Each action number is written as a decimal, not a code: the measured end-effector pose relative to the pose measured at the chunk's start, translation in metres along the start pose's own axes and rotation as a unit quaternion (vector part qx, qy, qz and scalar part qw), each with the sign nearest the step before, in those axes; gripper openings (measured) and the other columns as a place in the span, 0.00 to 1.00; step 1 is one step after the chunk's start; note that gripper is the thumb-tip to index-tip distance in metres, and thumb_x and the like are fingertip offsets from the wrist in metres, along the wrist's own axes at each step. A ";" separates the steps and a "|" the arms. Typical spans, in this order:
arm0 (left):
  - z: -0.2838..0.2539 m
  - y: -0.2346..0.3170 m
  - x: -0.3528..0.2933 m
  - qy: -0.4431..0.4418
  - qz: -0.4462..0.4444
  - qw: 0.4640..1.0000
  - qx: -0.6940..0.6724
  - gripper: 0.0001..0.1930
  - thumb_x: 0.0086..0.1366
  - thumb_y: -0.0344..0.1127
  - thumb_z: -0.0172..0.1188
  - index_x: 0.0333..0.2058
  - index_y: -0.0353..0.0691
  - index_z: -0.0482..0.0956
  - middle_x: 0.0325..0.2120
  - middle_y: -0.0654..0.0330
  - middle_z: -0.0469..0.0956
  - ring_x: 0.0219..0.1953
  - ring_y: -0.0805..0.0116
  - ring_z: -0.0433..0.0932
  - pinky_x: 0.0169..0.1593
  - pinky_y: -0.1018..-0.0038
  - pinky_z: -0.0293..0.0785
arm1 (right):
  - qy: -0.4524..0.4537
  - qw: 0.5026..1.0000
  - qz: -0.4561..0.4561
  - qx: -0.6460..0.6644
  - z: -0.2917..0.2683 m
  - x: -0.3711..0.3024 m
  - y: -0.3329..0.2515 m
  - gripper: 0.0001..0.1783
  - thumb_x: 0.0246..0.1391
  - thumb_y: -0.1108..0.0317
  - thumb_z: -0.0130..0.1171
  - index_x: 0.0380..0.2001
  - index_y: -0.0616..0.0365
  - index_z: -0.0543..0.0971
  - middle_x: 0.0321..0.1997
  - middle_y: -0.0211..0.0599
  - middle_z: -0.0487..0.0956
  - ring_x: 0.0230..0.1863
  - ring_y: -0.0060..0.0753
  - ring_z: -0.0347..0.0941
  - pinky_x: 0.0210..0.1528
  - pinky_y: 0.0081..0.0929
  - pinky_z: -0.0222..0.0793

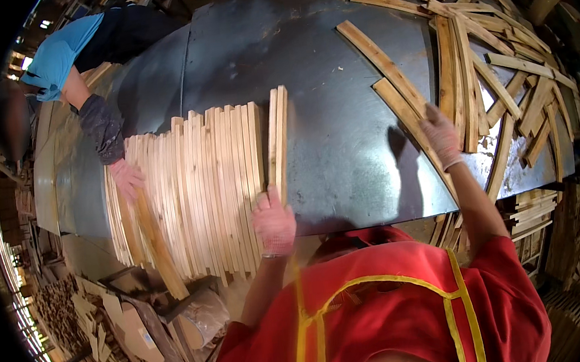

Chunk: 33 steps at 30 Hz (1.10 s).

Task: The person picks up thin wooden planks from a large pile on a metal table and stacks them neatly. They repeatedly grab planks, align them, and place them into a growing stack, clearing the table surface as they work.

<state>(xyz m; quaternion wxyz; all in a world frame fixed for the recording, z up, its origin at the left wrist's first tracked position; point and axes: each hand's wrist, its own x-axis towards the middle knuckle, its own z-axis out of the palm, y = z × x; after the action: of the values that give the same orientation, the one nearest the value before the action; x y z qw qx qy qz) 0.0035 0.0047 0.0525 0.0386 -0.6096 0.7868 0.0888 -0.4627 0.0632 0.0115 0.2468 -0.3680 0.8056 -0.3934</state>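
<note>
My left hand [275, 226], in a thin pale glove, is closed around the near end of a pair of narrow wooden strips [277, 135]. These strips lie side by side on the metal tabletop, with a small gap between them and a tight row of upright-set light strips [213, 181] to their left. On the right, my right hand [442, 140] grips two slanting wooden strips [381, 53], one overlapping the other lengthwise. Its fingertips are partly hidden behind the hand.
A co-worker in a blue shirt [75, 51] leans in at the left, a gloved hand [126, 179] on a darker strip [156, 239] over the row. A jumbled heap of strips [494, 50] covers the right end of the dark metal table [319, 45]. Scrap wood [79, 313] lies below left.
</note>
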 end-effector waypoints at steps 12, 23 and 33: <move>0.008 0.035 -0.019 -0.028 0.068 0.969 0.235 0.33 0.63 0.41 0.63 0.67 0.42 0.69 0.65 0.52 0.68 0.73 0.48 0.61 0.73 0.48 0.58 | 0.032 0.863 0.046 -0.502 -0.062 0.129 -0.010 0.46 0.53 0.52 0.70 0.74 0.40 0.66 0.69 0.41 0.74 0.73 0.49 0.67 0.67 0.48 0.68; 0.089 0.045 0.030 0.051 -0.178 0.872 -0.453 0.29 0.66 0.18 0.54 0.67 0.36 0.73 0.65 0.48 0.77 0.61 0.52 0.80 0.64 0.66 0.77 | -0.058 0.996 0.061 0.003 -0.036 0.010 -0.064 0.43 0.55 0.78 0.53 0.77 0.56 0.65 0.66 0.52 0.79 0.63 0.42 0.78 0.66 0.32 0.73; 0.026 0.118 0.022 -0.047 -0.154 0.933 -0.321 0.38 0.67 0.40 0.64 0.73 0.36 0.64 0.67 0.41 0.72 0.69 0.43 0.72 0.71 0.60 0.68 | -0.382 0.917 0.106 0.045 0.148 -0.149 -0.100 0.46 0.58 0.61 0.68 0.77 0.57 0.61 0.63 0.59 0.79 0.65 0.48 0.77 0.67 0.36 0.72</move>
<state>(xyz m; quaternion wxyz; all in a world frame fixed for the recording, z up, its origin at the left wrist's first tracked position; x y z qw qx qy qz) -0.1168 0.0170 0.0341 -0.1091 -0.6984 0.6101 0.3579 -0.2304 0.0712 0.0249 0.5920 -0.3912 0.6658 -0.2307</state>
